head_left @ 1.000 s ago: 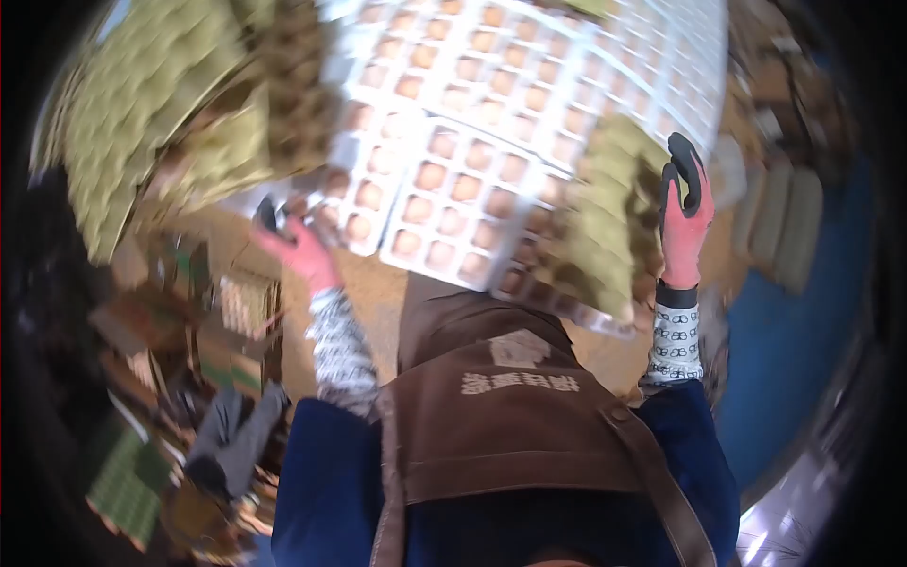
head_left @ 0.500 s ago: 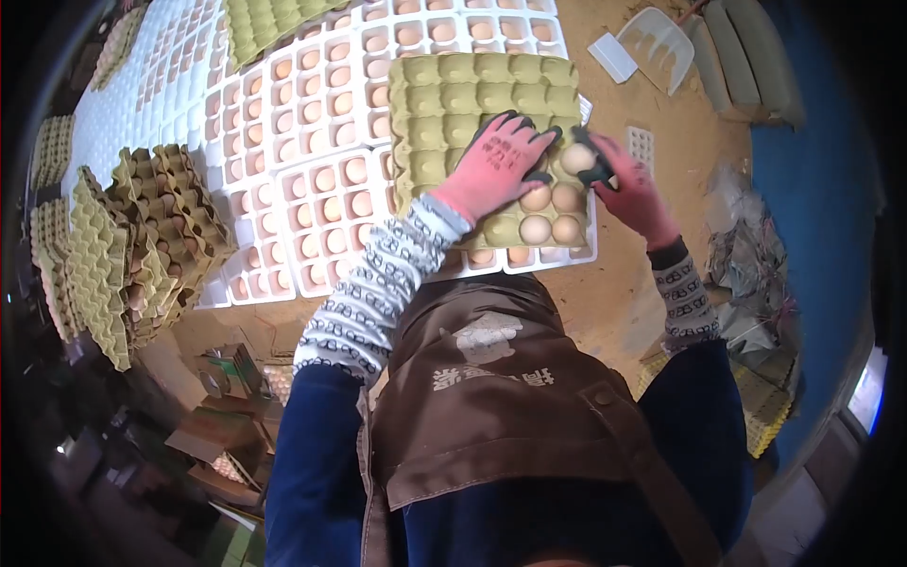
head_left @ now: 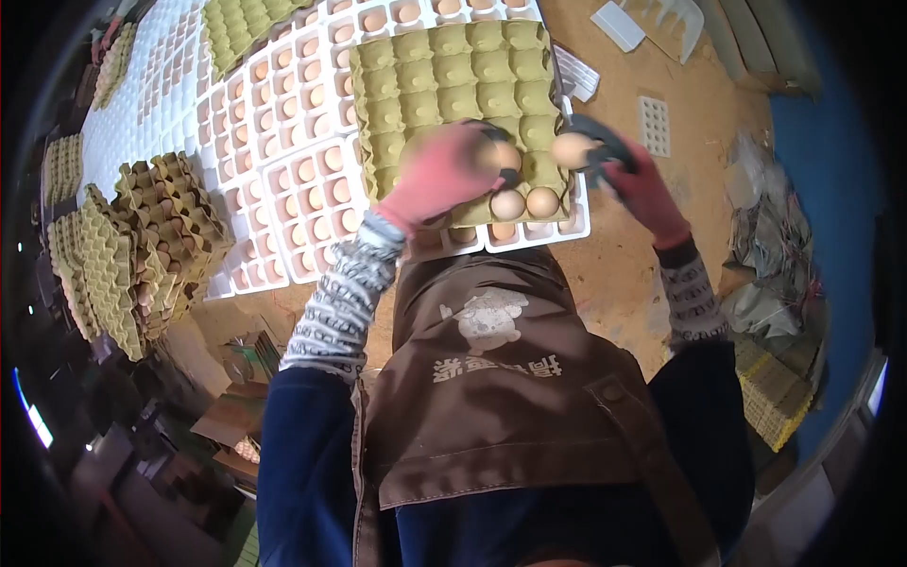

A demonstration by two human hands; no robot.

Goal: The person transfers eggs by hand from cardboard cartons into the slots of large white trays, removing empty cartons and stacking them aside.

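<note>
Gripping one egg, the left egg [head_left: 506, 158], the left hand [head_left: 436, 180] has its fingers curled with a dark fingertip above it and another below; the hand is blurred, and whether that egg touches the pocket under it I cannot tell. The right hand [head_left: 646, 189] has its fingers closed on one more, the right egg [head_left: 571, 151], at the right edge of the green pulp tray [head_left: 453, 71]. That makes two eggs in hand, one to each.

Just below the left fingers, two seated eggs [head_left: 542, 201] sit side by side in pockets of the pulp tray, near its front edge. The tray spreads above and beyond the left fingers, lying on white trays [head_left: 308, 203] filled with eggs; those are too many and too partly covered to count. At least two of their eggs show past the front edge of the pulp tray, below the two seated ones.

Well to the left of the left fingers stands one pile of pulp trays [head_left: 170, 222] with some eggs between the layers. Farther off, up and left, lies one more green tray [head_left: 248, 26]. Right of the right fingers, apart from them, are one small white holed tray [head_left: 654, 127] on the brown surface [head_left: 614, 274] and, lower, some crumpled bags [head_left: 765, 222].
</note>
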